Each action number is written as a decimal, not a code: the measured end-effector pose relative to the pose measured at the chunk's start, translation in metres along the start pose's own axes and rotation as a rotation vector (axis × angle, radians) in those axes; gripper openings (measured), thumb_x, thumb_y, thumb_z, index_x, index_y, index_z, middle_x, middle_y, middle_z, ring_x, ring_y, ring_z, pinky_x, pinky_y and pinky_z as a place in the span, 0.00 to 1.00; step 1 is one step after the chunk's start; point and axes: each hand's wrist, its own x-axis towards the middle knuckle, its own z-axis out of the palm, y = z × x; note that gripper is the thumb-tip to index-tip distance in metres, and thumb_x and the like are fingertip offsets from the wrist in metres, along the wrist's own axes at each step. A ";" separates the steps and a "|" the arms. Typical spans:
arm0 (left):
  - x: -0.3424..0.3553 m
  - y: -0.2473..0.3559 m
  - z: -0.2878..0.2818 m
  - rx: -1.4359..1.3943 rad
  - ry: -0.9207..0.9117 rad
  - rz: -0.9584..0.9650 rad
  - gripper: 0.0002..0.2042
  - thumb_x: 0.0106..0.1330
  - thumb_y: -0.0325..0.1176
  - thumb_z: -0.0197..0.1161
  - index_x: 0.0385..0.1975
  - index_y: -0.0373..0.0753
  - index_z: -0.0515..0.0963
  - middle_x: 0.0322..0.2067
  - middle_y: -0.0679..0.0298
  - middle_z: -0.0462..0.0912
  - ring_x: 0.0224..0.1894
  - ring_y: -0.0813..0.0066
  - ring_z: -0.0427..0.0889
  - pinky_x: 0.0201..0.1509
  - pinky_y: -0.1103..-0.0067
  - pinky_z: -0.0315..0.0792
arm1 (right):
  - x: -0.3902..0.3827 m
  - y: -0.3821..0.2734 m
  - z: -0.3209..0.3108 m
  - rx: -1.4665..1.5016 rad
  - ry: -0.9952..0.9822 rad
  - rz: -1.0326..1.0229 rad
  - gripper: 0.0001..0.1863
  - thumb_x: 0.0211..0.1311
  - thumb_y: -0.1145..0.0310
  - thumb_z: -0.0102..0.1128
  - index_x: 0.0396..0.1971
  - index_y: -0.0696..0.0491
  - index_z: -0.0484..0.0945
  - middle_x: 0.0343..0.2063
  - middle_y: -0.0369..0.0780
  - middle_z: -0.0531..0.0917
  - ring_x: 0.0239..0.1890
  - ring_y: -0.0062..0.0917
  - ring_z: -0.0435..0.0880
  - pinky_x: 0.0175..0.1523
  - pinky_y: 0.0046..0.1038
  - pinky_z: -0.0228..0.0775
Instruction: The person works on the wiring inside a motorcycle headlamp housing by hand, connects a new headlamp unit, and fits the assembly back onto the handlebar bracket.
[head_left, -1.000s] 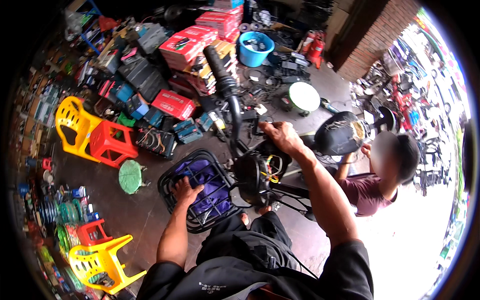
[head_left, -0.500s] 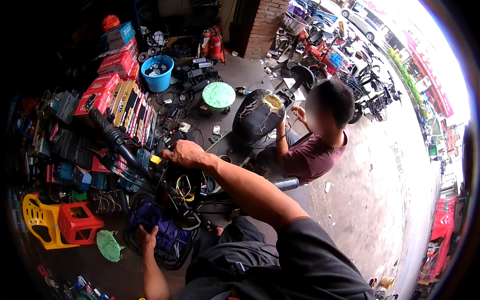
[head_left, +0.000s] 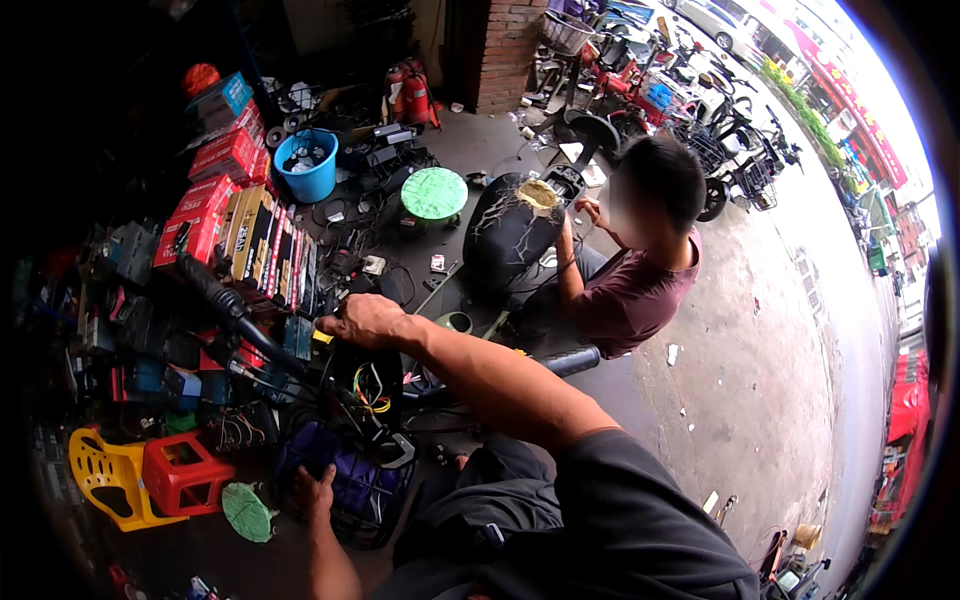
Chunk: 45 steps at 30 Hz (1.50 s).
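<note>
My left hand (head_left: 316,488) grips the near left edge of a black wire basket (head_left: 385,510) lined with purple cloth (head_left: 355,468). My right hand (head_left: 355,322) is closed at the top of the scooter's black front housing (head_left: 342,370); what its fingers hold is hidden. A bare handlebar (head_left: 255,335) rises to the left of it, and loose coloured wires (head_left: 372,398) spill from the housing below it. Beyond my right forearm, a co-worker (head_left: 635,310) in a maroon shirt has both hands beside a torn black seat (head_left: 500,250).
Battery boxes (head_left: 200,230), a blue bucket (head_left: 305,175), a yellow chair (head_left: 115,485), a red stool (head_left: 185,470) and green round stools (head_left: 430,195) crowd the left and back. Fire extinguishers (head_left: 415,95) stand by a brick pillar (head_left: 505,55). Parked scooters (head_left: 730,150) line the street side.
The view has swung toward the street, shifting the clutter leftward in the picture. Both my hands remain at the basket and front housing. Over the last half second little has moved.
</note>
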 end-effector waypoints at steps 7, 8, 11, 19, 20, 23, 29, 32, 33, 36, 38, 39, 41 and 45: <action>0.007 -0.007 0.012 -0.134 -0.018 -0.006 0.50 0.52 0.70 0.60 0.67 0.38 0.58 0.65 0.46 0.61 0.69 0.46 0.55 0.70 0.51 0.45 | 0.012 0.009 0.006 -0.031 0.005 0.024 0.34 0.63 0.40 0.48 0.36 0.61 0.81 0.35 0.56 0.82 0.43 0.49 0.81 0.49 0.41 0.71; 0.005 -0.001 0.014 -0.156 -0.007 -0.001 0.49 0.52 0.69 0.60 0.67 0.38 0.58 0.65 0.46 0.61 0.69 0.46 0.56 0.70 0.50 0.45 | 0.017 0.024 0.010 0.044 0.017 -0.059 0.33 0.64 0.40 0.47 0.37 0.59 0.82 0.35 0.54 0.83 0.43 0.48 0.81 0.49 0.41 0.71; 0.002 -0.002 0.010 -0.168 0.005 0.003 0.48 0.52 0.67 0.62 0.67 0.38 0.58 0.65 0.46 0.61 0.68 0.46 0.56 0.69 0.49 0.44 | 0.007 0.007 0.005 0.073 -0.003 -0.033 0.34 0.63 0.40 0.49 0.40 0.61 0.81 0.35 0.55 0.83 0.42 0.44 0.82 0.50 0.36 0.70; -0.007 0.009 0.006 -0.175 0.022 -0.011 0.47 0.52 0.66 0.63 0.66 0.39 0.59 0.64 0.48 0.61 0.69 0.49 0.54 0.70 0.47 0.40 | 0.016 0.022 0.009 0.144 -0.020 -0.024 0.34 0.64 0.40 0.51 0.38 0.63 0.81 0.26 0.48 0.82 0.28 0.32 0.76 0.42 0.35 0.68; -0.008 0.009 0.006 -0.181 0.022 -0.013 0.48 0.52 0.66 0.64 0.66 0.39 0.58 0.64 0.48 0.62 0.69 0.49 0.54 0.70 0.46 0.39 | 0.015 0.021 0.009 0.155 -0.014 -0.088 0.35 0.64 0.40 0.50 0.38 0.63 0.81 0.26 0.50 0.81 0.29 0.33 0.77 0.42 0.35 0.68; -0.009 0.009 0.003 -0.176 0.020 -0.015 0.48 0.52 0.66 0.63 0.66 0.39 0.58 0.63 0.48 0.62 0.68 0.49 0.55 0.69 0.46 0.39 | 0.012 0.013 0.009 0.124 -0.007 -0.007 0.35 0.65 0.40 0.50 0.36 0.64 0.80 0.26 0.51 0.81 0.31 0.35 0.79 0.43 0.35 0.69; -0.007 0.005 0.008 -0.192 0.059 0.003 0.47 0.52 0.67 0.62 0.65 0.39 0.59 0.62 0.47 0.63 0.68 0.47 0.55 0.69 0.44 0.39 | 0.014 0.014 0.008 0.090 0.001 -0.059 0.35 0.64 0.40 0.50 0.35 0.65 0.80 0.27 0.51 0.82 0.33 0.36 0.81 0.44 0.35 0.69; -0.006 0.006 0.010 -0.176 0.056 0.000 0.47 0.52 0.67 0.62 0.65 0.39 0.59 0.62 0.47 0.63 0.68 0.47 0.55 0.69 0.44 0.38 | 0.014 0.016 0.009 0.078 0.018 -0.036 0.36 0.63 0.39 0.50 0.34 0.65 0.80 0.26 0.52 0.82 0.31 0.36 0.80 0.43 0.36 0.69; -0.005 0.007 0.010 -0.179 0.047 -0.003 0.47 0.52 0.67 0.63 0.65 0.39 0.59 0.63 0.47 0.62 0.68 0.47 0.55 0.69 0.44 0.37 | 0.014 0.015 0.008 0.077 0.008 -0.023 0.36 0.63 0.39 0.50 0.34 0.65 0.80 0.25 0.52 0.81 0.31 0.36 0.80 0.43 0.36 0.69; -0.007 0.007 0.005 -0.191 0.005 -0.018 0.48 0.52 0.67 0.62 0.66 0.39 0.57 0.64 0.47 0.60 0.69 0.47 0.53 0.69 0.44 0.36 | 0.012 0.011 0.007 0.091 -0.010 -0.020 0.36 0.63 0.39 0.50 0.33 0.65 0.80 0.25 0.52 0.81 0.30 0.37 0.81 0.42 0.36 0.69; -0.006 0.008 0.003 -0.201 -0.043 -0.023 0.50 0.52 0.69 0.61 0.68 0.39 0.55 0.66 0.48 0.58 0.70 0.47 0.51 0.71 0.46 0.34 | 0.014 0.016 0.009 0.089 0.005 -0.052 0.36 0.64 0.39 0.50 0.33 0.65 0.80 0.25 0.53 0.81 0.30 0.37 0.81 0.42 0.36 0.69; -0.006 0.008 0.004 -0.209 -0.023 -0.018 0.49 0.52 0.67 0.62 0.67 0.39 0.56 0.65 0.47 0.59 0.70 0.47 0.51 0.70 0.45 0.34 | 0.015 0.018 0.009 0.088 0.012 -0.069 0.36 0.64 0.39 0.50 0.33 0.65 0.80 0.25 0.53 0.81 0.30 0.38 0.81 0.42 0.36 0.70; -0.006 0.007 0.007 -0.224 0.019 -0.011 0.47 0.52 0.64 0.65 0.65 0.39 0.58 0.64 0.47 0.60 0.69 0.48 0.52 0.69 0.44 0.36 | 0.015 0.016 0.010 0.078 0.011 -0.065 0.36 0.64 0.39 0.50 0.33 0.65 0.80 0.25 0.53 0.81 0.31 0.38 0.81 0.43 0.36 0.70; -0.004 0.003 0.010 -0.225 0.035 -0.010 0.47 0.52 0.64 0.65 0.65 0.39 0.58 0.64 0.47 0.60 0.69 0.48 0.53 0.69 0.44 0.37 | 0.016 0.015 0.011 0.078 0.008 -0.030 0.36 0.63 0.39 0.50 0.34 0.65 0.80 0.26 0.53 0.82 0.32 0.37 0.81 0.44 0.36 0.70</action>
